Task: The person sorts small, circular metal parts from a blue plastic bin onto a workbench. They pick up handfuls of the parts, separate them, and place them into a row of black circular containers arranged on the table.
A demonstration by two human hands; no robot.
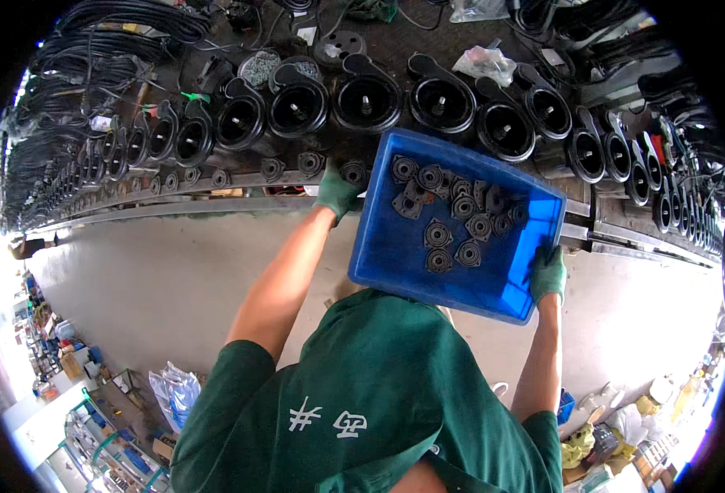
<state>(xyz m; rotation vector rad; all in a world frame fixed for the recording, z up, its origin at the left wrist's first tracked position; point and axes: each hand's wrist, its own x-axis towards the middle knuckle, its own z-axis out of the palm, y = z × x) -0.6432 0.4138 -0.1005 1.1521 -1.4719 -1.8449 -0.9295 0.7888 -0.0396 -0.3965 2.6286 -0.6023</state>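
My right hand (549,275), in a green glove, grips the right wall of a blue plastic bin (368,238). The bin is tilted in front of my chest. Inside it lie several dark round flanged metal parts (438,236), mostly toward the far side. My left hand (339,195), gloved in green too, reaches to the bench edge left of the bin. Its fingers are closed about a dark flanged metal part (353,172) at the rail. More such parts (310,163) stand along the rail to the left.
A long row of black round housings with central shafts (366,103) lines the bench beyond the bin. Behind them are coiled black cables (132,20), a dish of small screws (260,68) and a clear plastic bag (485,64). A metal rail (247,204) runs along the bench front.
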